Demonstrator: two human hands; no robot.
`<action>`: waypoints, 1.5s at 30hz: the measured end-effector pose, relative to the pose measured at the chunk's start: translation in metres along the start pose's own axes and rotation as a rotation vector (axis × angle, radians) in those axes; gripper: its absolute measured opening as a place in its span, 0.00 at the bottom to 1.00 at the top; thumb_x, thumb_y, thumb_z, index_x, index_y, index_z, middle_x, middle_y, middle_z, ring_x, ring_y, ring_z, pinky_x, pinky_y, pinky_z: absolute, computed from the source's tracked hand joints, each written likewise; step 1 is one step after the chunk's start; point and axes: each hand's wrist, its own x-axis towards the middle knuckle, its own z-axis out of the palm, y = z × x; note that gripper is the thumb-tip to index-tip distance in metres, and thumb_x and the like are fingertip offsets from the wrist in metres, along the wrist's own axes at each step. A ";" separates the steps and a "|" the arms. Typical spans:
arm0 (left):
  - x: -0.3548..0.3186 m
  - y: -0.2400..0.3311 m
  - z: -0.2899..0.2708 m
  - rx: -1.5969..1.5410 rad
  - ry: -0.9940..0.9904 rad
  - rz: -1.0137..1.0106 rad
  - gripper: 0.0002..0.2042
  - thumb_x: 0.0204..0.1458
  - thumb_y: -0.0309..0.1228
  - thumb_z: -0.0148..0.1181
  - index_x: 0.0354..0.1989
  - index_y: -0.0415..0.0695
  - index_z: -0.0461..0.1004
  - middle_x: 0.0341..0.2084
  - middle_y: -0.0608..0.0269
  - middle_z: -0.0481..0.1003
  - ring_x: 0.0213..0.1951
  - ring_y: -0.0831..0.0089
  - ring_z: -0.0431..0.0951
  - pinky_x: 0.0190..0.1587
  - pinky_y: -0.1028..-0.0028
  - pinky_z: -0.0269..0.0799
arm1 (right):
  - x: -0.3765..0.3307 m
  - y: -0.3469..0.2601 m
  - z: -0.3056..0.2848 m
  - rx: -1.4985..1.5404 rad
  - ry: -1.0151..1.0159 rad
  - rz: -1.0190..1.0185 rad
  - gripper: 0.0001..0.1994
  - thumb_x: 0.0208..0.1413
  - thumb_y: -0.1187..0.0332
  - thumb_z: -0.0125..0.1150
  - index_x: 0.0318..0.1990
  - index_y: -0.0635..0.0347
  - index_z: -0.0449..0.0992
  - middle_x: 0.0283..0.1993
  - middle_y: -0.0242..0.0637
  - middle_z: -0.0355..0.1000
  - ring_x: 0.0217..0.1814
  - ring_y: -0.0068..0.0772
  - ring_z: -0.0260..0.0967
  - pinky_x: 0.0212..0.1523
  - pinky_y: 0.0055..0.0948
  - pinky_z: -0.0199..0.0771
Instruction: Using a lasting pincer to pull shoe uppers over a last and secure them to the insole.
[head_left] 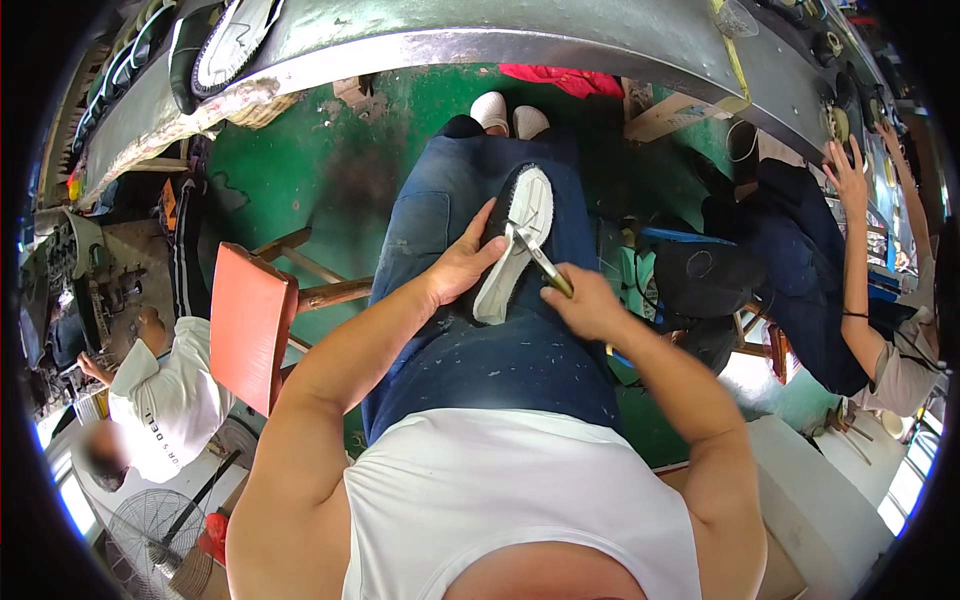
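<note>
A shoe (535,205) lies bottom up across my lap, its pale underside ringed by a dark, jagged edge. My left hand (470,262) grips it along its left side, with the thumb across the middle of the underside. In my right hand (590,303) is a steel hand tool (545,268) with a yellowish handle; whether it is a hammer or pincers I cannot tell. Its metal head meets the shoe's middle, just beside my left thumb. Beneath the shoe are my dark blue trousers (480,360), speckled with white.
Ahead runs a metal workbench (420,45) with shoes (230,50) at its left end. A red-brown chair (250,320) stands to my left; beyond it sit a person in white (165,390) and a fan (155,535). Another person's arm (853,230) reaches to the bench at right.
</note>
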 end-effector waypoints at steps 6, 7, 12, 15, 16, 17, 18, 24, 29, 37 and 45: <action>0.015 -0.013 0.004 0.331 0.077 0.056 0.42 0.63 0.38 0.59 0.77 0.50 0.36 0.71 0.49 0.54 0.71 0.62 0.53 0.71 0.68 0.49 | -0.002 -0.012 -0.037 -0.155 -0.077 -0.043 0.11 0.60 0.67 0.59 0.43 0.67 0.73 0.36 0.55 0.75 0.45 0.51 0.76 0.43 0.42 0.76; 0.014 -0.016 0.009 0.400 0.129 0.061 0.42 0.63 0.37 0.58 0.78 0.51 0.36 0.72 0.51 0.53 0.71 0.64 0.52 0.72 0.69 0.48 | -0.003 -0.012 -0.041 -0.151 -0.081 -0.037 0.11 0.60 0.67 0.59 0.43 0.67 0.73 0.36 0.55 0.75 0.45 0.51 0.76 0.43 0.42 0.76; 0.014 -0.025 0.021 0.506 0.290 0.056 0.39 0.62 0.38 0.58 0.77 0.50 0.41 0.70 0.42 0.55 0.72 0.50 0.53 0.72 0.63 0.49 | 0.017 -0.026 -0.074 -0.273 -0.038 -0.022 0.09 0.60 0.66 0.58 0.40 0.65 0.75 0.35 0.46 0.77 0.35 0.39 0.76 0.39 0.35 0.78; 0.016 -0.029 0.019 0.601 0.324 0.161 0.37 0.63 0.37 0.55 0.77 0.51 0.42 0.70 0.41 0.55 0.69 0.47 0.57 0.71 0.63 0.53 | 0.029 0.005 -0.047 0.309 -0.318 0.191 0.10 0.61 0.64 0.59 0.37 0.64 0.75 0.28 0.36 0.76 0.25 0.27 0.72 0.30 0.30 0.73; 0.017 -0.031 0.017 0.564 0.312 0.211 0.35 0.64 0.36 0.53 0.77 0.51 0.43 0.70 0.40 0.54 0.68 0.46 0.59 0.70 0.64 0.54 | 0.032 0.018 -0.025 0.388 -0.212 0.129 0.11 0.61 0.63 0.59 0.37 0.63 0.75 0.27 0.36 0.76 0.26 0.27 0.72 0.30 0.30 0.72; 0.014 -0.025 0.019 0.563 0.317 0.211 0.35 0.64 0.36 0.53 0.77 0.51 0.43 0.70 0.40 0.54 0.68 0.46 0.59 0.70 0.64 0.54 | 0.030 0.015 -0.012 0.470 -0.104 0.069 0.11 0.61 0.63 0.60 0.37 0.63 0.75 0.27 0.36 0.76 0.26 0.27 0.72 0.30 0.30 0.71; 0.012 -0.019 0.021 0.652 0.322 0.222 0.34 0.65 0.35 0.51 0.77 0.51 0.43 0.69 0.38 0.54 0.67 0.44 0.61 0.68 0.64 0.58 | 0.028 0.011 -0.001 0.402 -0.038 0.088 0.12 0.61 0.63 0.60 0.37 0.64 0.75 0.26 0.35 0.75 0.27 0.27 0.72 0.31 0.30 0.72; 0.009 -0.006 0.028 1.060 0.288 0.291 0.30 0.66 0.34 0.46 0.76 0.59 0.46 0.68 0.30 0.52 0.61 0.36 0.66 0.62 0.58 0.68 | 0.027 0.032 0.012 0.613 -0.087 0.113 0.13 0.63 0.62 0.60 0.41 0.65 0.75 0.30 0.34 0.76 0.32 0.27 0.76 0.28 0.26 0.72; 0.009 0.012 0.039 1.146 0.252 0.117 0.27 0.67 0.39 0.41 0.75 0.67 0.49 0.67 0.29 0.53 0.55 0.35 0.72 0.58 0.54 0.72 | 0.011 0.025 -0.051 0.914 -0.430 0.220 0.19 0.66 0.60 0.57 0.54 0.68 0.71 0.41 0.39 0.75 0.41 0.31 0.78 0.26 0.25 0.80; 0.001 0.020 0.057 1.327 0.243 0.027 0.30 0.65 0.42 0.47 0.75 0.59 0.47 0.67 0.28 0.54 0.50 0.35 0.76 0.50 0.54 0.77 | 0.046 0.006 -0.040 0.247 0.194 -0.134 0.24 0.70 0.52 0.45 0.36 0.69 0.72 0.25 0.43 0.74 0.30 0.36 0.76 0.30 0.35 0.73; 0.007 -0.028 0.022 1.031 0.304 0.150 0.46 0.61 0.42 0.56 0.73 0.31 0.30 0.71 0.29 0.44 0.68 0.43 0.59 0.68 0.62 0.58 | 0.031 0.002 -0.022 -0.128 0.205 -0.328 0.22 0.68 0.54 0.48 0.35 0.69 0.71 0.32 0.57 0.75 0.38 0.63 0.73 0.41 0.50 0.72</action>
